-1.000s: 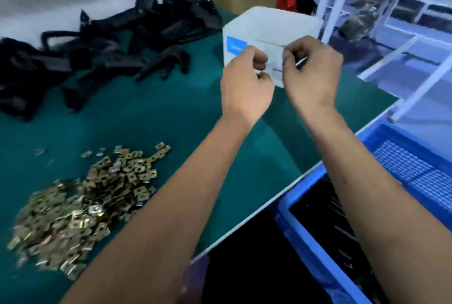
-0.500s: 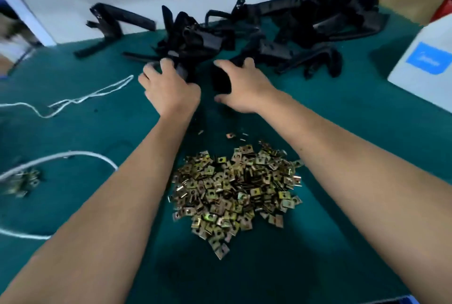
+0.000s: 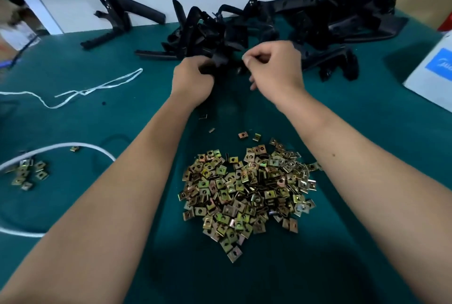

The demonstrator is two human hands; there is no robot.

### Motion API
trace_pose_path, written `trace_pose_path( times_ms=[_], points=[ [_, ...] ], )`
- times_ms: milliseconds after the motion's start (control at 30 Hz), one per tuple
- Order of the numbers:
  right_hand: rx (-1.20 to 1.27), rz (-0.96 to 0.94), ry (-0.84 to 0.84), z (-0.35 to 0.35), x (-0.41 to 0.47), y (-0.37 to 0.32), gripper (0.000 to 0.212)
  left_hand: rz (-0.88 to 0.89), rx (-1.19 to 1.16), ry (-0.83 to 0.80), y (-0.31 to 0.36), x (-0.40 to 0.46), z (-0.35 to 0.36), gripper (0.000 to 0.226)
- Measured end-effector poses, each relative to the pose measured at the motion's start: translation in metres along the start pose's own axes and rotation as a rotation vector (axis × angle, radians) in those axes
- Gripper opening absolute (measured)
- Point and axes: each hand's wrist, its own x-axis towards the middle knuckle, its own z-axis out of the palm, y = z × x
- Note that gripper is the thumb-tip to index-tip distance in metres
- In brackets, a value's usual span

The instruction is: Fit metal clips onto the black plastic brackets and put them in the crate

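Both hands are up at the near edge of the black plastic brackets (image 3: 266,27), a tangled heap of angular, dark arms with small holes, sprawled across the far side of the green table (image 3: 367,156). The left hand (image 3: 192,82) curls its fingers round one black bracket (image 3: 219,61) at the front of the heap and grips it. The right hand (image 3: 275,68) sits just beside it, fingers curled with thumb and forefinger pressed together; whether a clip is pinched there, I cannot tell. Nearer the camera, between the forearms, lies the pile of metal clips (image 3: 247,191), small squarish brass-coloured pieces with a hole in each, a few strays scattered towards the hands. Off left, a smaller cluster of clips (image 3: 29,172) sits by a white cord (image 3: 73,147), with white string (image 3: 97,88) beyond. A white box (image 3: 430,71) with a blue label stands at the right edge.
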Motion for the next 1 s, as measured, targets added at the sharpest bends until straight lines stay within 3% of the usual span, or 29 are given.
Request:
trace_pose_path(
  times_ms=[100, 267, 367, 467, 567, 633, 700, 800, 867, 933, 1000],
  points=[
    [0.290, 0.058, 0.037, -0.025, -0.015, -0.012, 0.015, 0.142, -0.039, 0.061, 0.001, -0.016, 0.002, 0.057],
    [0.599, 0.060, -0.006, -0.049, -0.043, -0.024, 0.014, 0.180, -0.101, -0.211, 0.007, -0.040, 0.004, 0.099],
    [0.714, 0.100, -0.094, -0.049, -0.053, -0.027, 0.020, 0.263, -0.124, -0.204, 0.013, -0.054, 0.001, 0.110],
    [0.827, 0.231, -0.284, -0.043, -0.059, -0.024, 0.024, 0.373, -0.089, 0.027, 0.020, -0.063, -0.004, 0.091],
    [0.839, 0.258, -0.396, -0.034, -0.064, -0.020, 0.021, 0.501, 0.034, 0.190, 0.017, -0.067, -0.009, 0.051],
    [0.888, 0.253, -0.405, -0.030, -0.064, -0.015, 0.013, 0.530, -0.019, 0.275, 0.009, -0.069, -0.012, 0.028],
    [0.765, 0.210, -0.378, -0.030, -0.062, -0.004, 0.008, 0.507, -0.179, 0.330, 0.001, -0.073, -0.015, 0.010],
    [-0.057, -0.152, -0.438, -0.036, -0.061, 0.016, 0.018, 0.355, -0.276, 0.349, -0.004, -0.069, -0.026, 0.005],
    [-0.401, -0.309, -0.593, -0.037, -0.064, 0.021, 0.022, 0.305, -0.237, 0.299, -0.010, -0.066, -0.033, 0.007],
    [-0.469, -0.319, -0.669, -0.035, -0.065, 0.020, 0.019, 0.271, -0.160, 0.220, -0.014, -0.067, -0.037, 0.008],
    [-0.489, -0.327, -0.632, -0.032, -0.067, 0.020, 0.015, 0.256, -0.056, 0.127, -0.018, -0.069, -0.037, 0.002]
  ],
)
